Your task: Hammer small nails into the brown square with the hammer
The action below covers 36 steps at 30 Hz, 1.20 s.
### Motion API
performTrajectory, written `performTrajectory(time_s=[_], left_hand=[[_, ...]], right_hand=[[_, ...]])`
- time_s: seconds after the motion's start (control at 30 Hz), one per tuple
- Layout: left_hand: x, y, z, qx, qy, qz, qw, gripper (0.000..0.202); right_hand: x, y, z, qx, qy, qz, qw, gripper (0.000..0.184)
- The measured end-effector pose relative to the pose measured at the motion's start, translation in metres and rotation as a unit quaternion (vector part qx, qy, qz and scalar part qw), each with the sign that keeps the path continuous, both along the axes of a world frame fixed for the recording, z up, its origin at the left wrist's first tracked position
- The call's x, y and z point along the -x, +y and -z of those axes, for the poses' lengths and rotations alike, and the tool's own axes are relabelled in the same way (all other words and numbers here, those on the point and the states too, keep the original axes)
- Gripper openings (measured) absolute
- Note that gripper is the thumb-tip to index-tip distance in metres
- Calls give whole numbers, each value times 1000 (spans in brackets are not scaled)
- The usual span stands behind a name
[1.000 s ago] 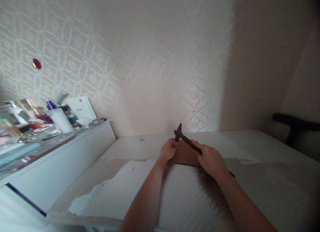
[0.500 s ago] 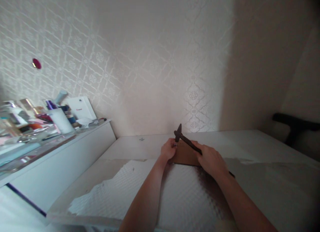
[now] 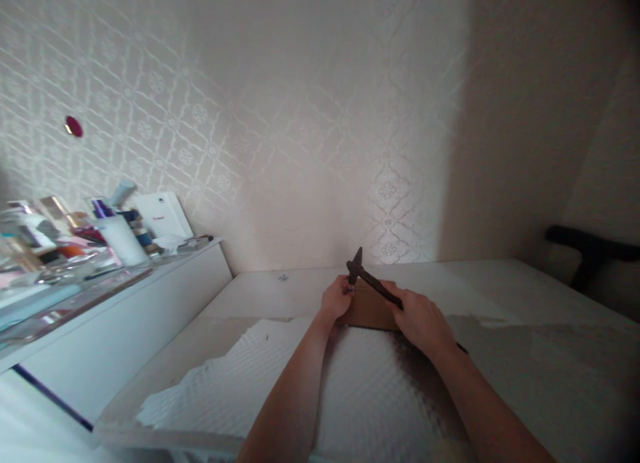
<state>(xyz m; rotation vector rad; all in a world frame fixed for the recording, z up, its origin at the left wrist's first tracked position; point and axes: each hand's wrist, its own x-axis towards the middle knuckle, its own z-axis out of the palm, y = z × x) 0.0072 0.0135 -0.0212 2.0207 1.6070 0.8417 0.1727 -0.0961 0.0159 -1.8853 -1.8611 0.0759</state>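
My right hand [image 3: 423, 320] is wrapped round the handle of a dark hammer [image 3: 377, 284]. The hammer's head is over the left part of a brown board [image 3: 373, 311], right beside my left fingertips. My left hand [image 3: 337, 298] is closed in a pinch at the board's upper left; whatever is between the fingers is too small to make out. Tiny dark marks dot the board near the hammer head. Under and in front of the board lies a quilted white sheet [image 3: 373, 390].
A few small dark pieces [image 3: 283, 278] lie on the white table [image 3: 250, 290] near the wall. To the left, a white cabinet [image 3: 150, 316] carries bottles, a white cup [image 3: 123, 242] and a white box [image 3: 163, 216]. A black armrest [image 3: 590, 243] stands at the right.
The hammer head has shifted very slightly left. My left hand stays pinched in nearly the same place.
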Motion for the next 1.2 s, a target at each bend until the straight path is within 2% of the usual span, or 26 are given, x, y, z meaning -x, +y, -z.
performTrajectory(time_s=[0.2,1.2], left_hand=[[0,1,1,-3,16,-2,1000,39],[-1,-3,-4,4,7,-11,1000,41]], right_hand=[[4,2,5,3,11,-25,1000,51],[6,0,3,5,0,-34,999,49]])
